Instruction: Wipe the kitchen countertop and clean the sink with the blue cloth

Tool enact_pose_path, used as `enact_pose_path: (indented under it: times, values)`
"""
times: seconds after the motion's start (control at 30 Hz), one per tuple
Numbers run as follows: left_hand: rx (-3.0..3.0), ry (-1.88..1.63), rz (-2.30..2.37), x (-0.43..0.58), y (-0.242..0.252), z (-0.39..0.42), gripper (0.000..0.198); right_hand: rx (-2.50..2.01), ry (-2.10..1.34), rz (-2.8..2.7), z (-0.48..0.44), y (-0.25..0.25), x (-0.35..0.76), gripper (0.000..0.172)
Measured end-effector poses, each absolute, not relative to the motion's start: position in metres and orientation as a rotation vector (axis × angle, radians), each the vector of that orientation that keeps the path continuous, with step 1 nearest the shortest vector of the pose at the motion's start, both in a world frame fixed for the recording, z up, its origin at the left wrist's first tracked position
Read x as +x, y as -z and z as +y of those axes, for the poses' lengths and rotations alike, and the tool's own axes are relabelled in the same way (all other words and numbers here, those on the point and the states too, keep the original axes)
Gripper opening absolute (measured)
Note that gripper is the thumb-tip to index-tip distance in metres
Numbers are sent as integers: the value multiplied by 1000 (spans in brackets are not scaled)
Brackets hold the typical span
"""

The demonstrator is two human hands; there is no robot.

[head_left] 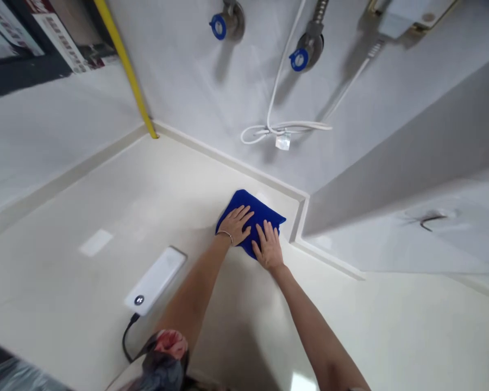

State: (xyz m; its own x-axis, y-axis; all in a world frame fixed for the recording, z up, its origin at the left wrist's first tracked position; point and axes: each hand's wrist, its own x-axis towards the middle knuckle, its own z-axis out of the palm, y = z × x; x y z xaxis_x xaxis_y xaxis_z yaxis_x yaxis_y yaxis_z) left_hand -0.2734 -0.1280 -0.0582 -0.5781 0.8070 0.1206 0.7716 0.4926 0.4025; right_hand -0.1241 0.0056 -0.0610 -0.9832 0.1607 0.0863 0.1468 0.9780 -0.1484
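Note:
A blue cloth (250,203) lies spread on the pale countertop (179,201), close to the low ledge along the wall. My left hand (236,225), with a thin bracelet at its wrist, rests flat on the cloth's left part, fingers stretched out. On the lower right part of the cloth my right hand (269,247) presses down, its fingers spread too. Both palms face the counter. Neither hand grips the fabric; some of it is hidden beneath them.
A white power bank (157,279) with a black cable (126,336) lies left of my left forearm. A yellow pipe (126,65) meets the back corner. Blue-handled valves (219,26) and a looped white cord (269,130) are on the wall. A wall corner juts out at right.

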Motion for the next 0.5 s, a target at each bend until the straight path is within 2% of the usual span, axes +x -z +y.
enact_pose_path:
  times: [0.13,0.27,0.4,0.5]
  values:
    - [1458,-705,2594,-313,61,-105,59,-350,-270,-2940,12,68,-144,62]
    - [1437,-680,2567,-344,60,-103,63,-437,-484,-2670,19,77,-147,58]
    - [1221,-612,2667,-378,58,-133,66,-494,-660,-2396,31,90,-136,50]
    - [1017,-608,2799,-402,56,-166,68,-439,-671,-2378,34,95,-131,42]
